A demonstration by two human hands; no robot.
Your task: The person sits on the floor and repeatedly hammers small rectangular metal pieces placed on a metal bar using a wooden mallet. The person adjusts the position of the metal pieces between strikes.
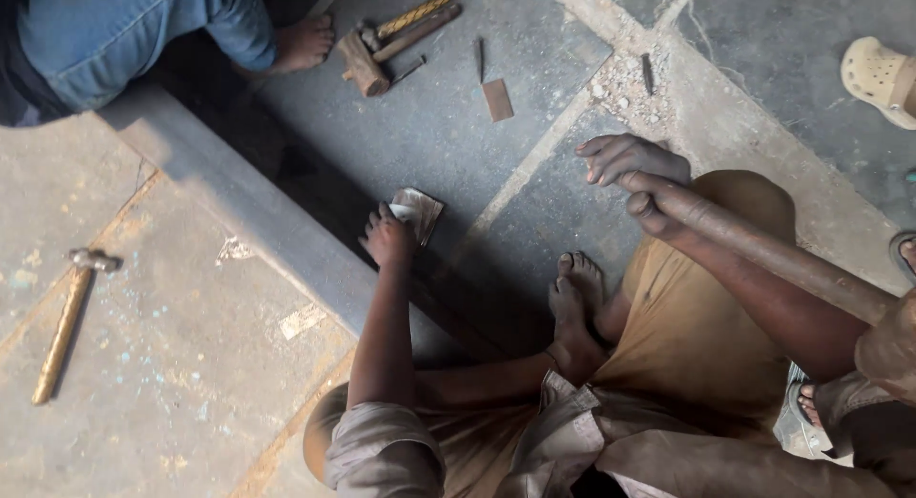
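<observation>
My left hand (386, 238) presses a small folded piece of sandpaper (420, 212) onto a dark grey stone slab (439, 126) on the floor. The fingers are closed over the paper's near edge. My right hand (630, 161) hangs loosely over my right knee (744, 197), fingers pointing left, holding nothing. I squat with my bare feet (575, 302) on the slab, just right of my left arm.
A wooden-handled hammer (65, 321) lies on the lighter slab at left. A mallet and more hammers (382, 50), a thin chisel (479, 57) and a small brown block (497, 99) lie at the top. Another person's bare foot (305, 42) and a pale sandal (878, 73) are nearby.
</observation>
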